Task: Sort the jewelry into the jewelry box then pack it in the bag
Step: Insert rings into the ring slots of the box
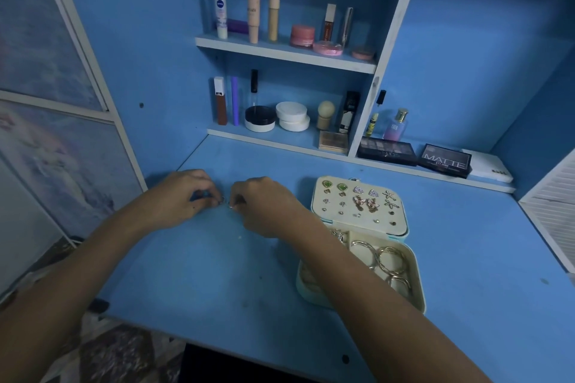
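At the left centre of the frame, the left hand (pixel 179 197) curls its fingers over the blue worktop (pixel 217 274), pinching a small silvery piece of jewelry (pixel 222 200) too tiny to identify. Just beside it, the right hand (pixel 264 205) pinches the same small piece from the other side. At the lower right, the open cream jewelry box (pixel 357 246) lies on the worktop, stud earrings (pixel 357 200) pinned in its lid, gold hoops (pixel 389 260) in its tray.

A home dressing corner: a blue vanity desk (pixel 217 274) with built-in shelves (pixel 286 54) of lipsticks, creams and powder at upper centre, eyeshadow palettes (pixel 445 160) at right, perfume bottle (pixel 395 124) beside them.
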A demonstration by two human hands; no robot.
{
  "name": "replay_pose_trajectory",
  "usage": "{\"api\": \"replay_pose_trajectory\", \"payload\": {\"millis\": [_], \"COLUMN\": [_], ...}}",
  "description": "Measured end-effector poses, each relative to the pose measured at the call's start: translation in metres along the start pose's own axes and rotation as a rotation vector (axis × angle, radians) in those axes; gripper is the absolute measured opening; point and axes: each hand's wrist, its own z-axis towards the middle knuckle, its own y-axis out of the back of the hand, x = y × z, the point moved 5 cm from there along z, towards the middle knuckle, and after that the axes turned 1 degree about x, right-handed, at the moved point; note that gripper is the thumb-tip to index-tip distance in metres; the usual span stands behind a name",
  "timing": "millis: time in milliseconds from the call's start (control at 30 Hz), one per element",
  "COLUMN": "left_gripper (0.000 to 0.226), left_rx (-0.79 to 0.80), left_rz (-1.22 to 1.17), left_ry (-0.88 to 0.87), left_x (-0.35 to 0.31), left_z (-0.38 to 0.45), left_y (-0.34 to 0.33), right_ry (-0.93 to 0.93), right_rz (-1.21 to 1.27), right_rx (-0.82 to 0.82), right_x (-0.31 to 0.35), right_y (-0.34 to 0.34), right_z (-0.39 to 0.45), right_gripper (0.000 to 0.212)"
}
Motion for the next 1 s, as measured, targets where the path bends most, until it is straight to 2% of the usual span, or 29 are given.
{"api": "replay_pose_trajectory", "payload": {"millis": [100,333,533,733,833,1000], "left_gripper": [0.022,0.010,0.010,0.010,0.007,0.005], "left_rx": [-0.008,0.006,0.096,0.139,0.120,0.071], "left_rz": [0.005,-0.073,-0.173,-0.233,-0.231,-0.242], "left_ry": [0.000,-0.002,-0.054,-0.142,-0.233,-0.300], "left_x": [-0.007,-0.057,-0.104,-0.137,-0.152,-0.159], "left_z": [-0.001,-0.004,-0.013,-0.022,-0.029,-0.039], "left_y": [-0.002,-0.003,-0.015,-0.030,-0.037,-0.054], "right_ry": [-0.026,-0.003,-0.034,-0.054,-0.062,-0.110], "right_rz": [0.044,0.117,0.143,0.136,0.151,0.230], "right_rx": [-0.046,-0.237,-0.354,-0.376,-0.410,-0.356], "right_x": [-0.008,-0.035,-0.053,-0.070,-0.074,-0.072], "right_y": [0.012,0.043,0.057,0.053,0.052,0.056], "right_z": [-0.010,-0.045,-0.093,-0.127,-0.143,-0.163], "right_gripper": [0.016,0.012,0.012,0.013,0.006,0.004]}}
